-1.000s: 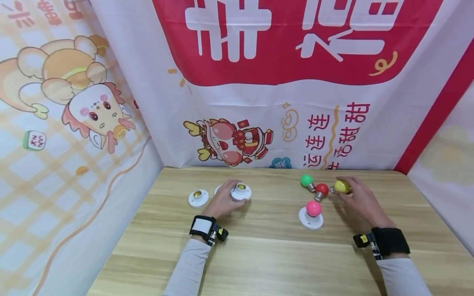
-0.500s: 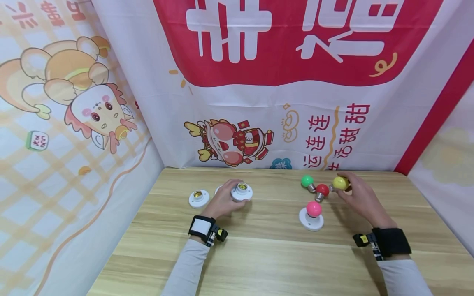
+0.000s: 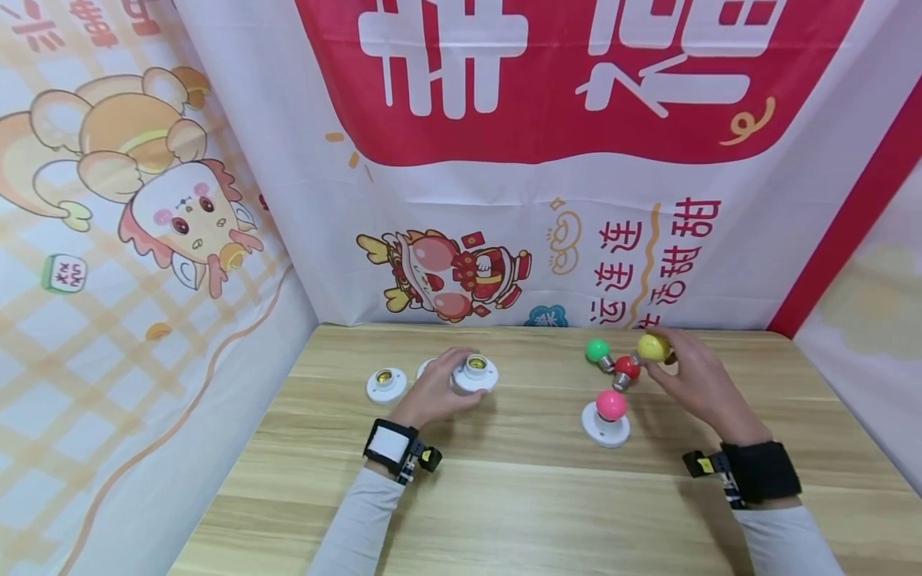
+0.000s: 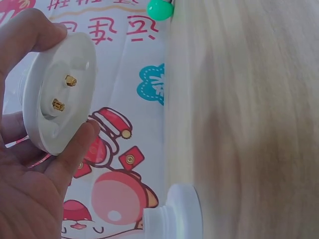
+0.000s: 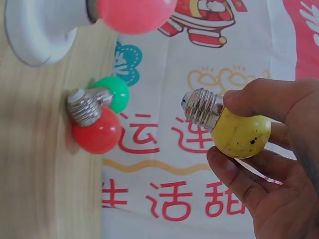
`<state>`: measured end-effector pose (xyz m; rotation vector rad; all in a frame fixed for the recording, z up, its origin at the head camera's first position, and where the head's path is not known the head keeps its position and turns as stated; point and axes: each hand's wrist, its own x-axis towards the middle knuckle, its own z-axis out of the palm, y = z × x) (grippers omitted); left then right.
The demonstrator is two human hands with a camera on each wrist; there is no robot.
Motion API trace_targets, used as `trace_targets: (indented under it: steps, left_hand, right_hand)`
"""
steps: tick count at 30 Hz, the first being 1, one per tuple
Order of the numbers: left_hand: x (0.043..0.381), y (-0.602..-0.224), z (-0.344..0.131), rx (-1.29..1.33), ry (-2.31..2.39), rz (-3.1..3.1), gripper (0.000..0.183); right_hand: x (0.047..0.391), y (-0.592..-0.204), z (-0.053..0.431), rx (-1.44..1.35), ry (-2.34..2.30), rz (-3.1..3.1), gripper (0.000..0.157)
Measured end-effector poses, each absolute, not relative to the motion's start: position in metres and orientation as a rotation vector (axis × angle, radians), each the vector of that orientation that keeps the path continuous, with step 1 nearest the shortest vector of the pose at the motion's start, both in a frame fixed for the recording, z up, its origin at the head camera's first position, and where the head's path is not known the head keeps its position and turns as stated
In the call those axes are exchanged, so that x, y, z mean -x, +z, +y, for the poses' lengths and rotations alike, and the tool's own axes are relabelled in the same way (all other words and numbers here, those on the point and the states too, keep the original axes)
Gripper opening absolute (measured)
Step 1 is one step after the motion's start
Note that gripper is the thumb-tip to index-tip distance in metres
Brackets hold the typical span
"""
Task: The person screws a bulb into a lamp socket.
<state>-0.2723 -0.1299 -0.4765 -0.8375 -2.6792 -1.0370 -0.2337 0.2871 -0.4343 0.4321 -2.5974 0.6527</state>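
Note:
My left hand [image 3: 434, 392] holds a white lamp socket [image 3: 475, 374] by its round base, above the table. In the left wrist view its underside, with two brass terminals, faces the camera. My right hand [image 3: 695, 374] pinches a yellow light bulb [image 5: 241, 134] between thumb and fingers, its metal screw end pointing away from the palm. Near it on the table lie a red bulb [image 5: 97, 130] and a green bulb [image 3: 597, 350]. A pink bulb [image 3: 611, 405] stands upright in another white socket [image 3: 605, 432] in front of them.
One white socket [image 3: 386, 386] stands at the left of the wooden table [image 3: 519, 512]. Another socket [image 4: 185, 214] is partly hidden behind my left hand in the head view. A printed cloth [image 3: 446, 200] hangs along the table's back edge.
My right hand has lifted the yellow bulb and drawn it slightly left, towards the red bulb in the head view. My left hand has shifted its socket slightly right.

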Motion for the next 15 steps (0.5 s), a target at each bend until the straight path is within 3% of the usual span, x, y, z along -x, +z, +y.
trace_targets:
  steps: [15]
  left_hand:
    - [0.264, -0.465, -0.125, 0.881, -0.991, -2.660, 0.070]
  right_hand:
    - [0.223, -0.421, 0.272, -0.513, 0.581, -2.510, 0.061]
